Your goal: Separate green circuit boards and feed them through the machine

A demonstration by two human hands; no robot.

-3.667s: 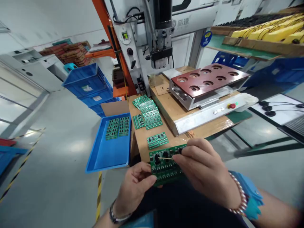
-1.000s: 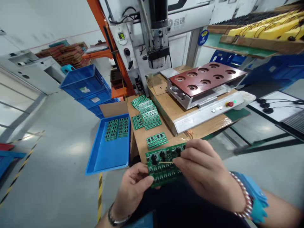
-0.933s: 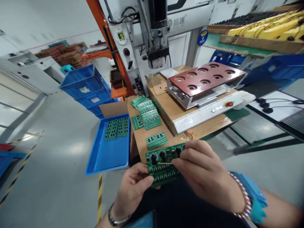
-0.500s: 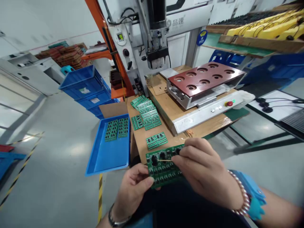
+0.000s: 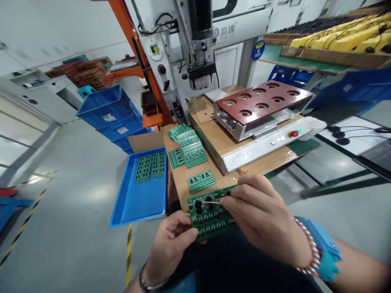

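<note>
A green circuit board (image 5: pixel 210 223) with black round parts along its far edge is gripped at its left end by my left hand (image 5: pixel 174 238), thumb on top. My right hand (image 5: pixel 264 217) pinches a thin wooden stick (image 5: pixel 211 202) over the board. The stick's tip points left and meets or nearly meets the leftmost black round part (image 5: pixel 198 206). My right fingers hide the board's right end. Just beyond lies another circuit board (image 5: pixel 201 181) on the brown worktable (image 5: pixel 180 179).
Overlapping circuit boards (image 5: pixel 191 146) cover the worktable's left side. A blue tray (image 5: pixel 139 205) at the left holds two groups of boards. Behind stands a machine with a reddish-brown fixture plate (image 5: pixel 264 101) and a red button (image 5: pixel 293 133). Blue crates (image 5: pixel 106 110) are stacked at far left.
The stick's tip has shifted slightly up and left at the leftmost black part, and the stick tilts a little differently. My left hand and the board stay almost still.
</note>
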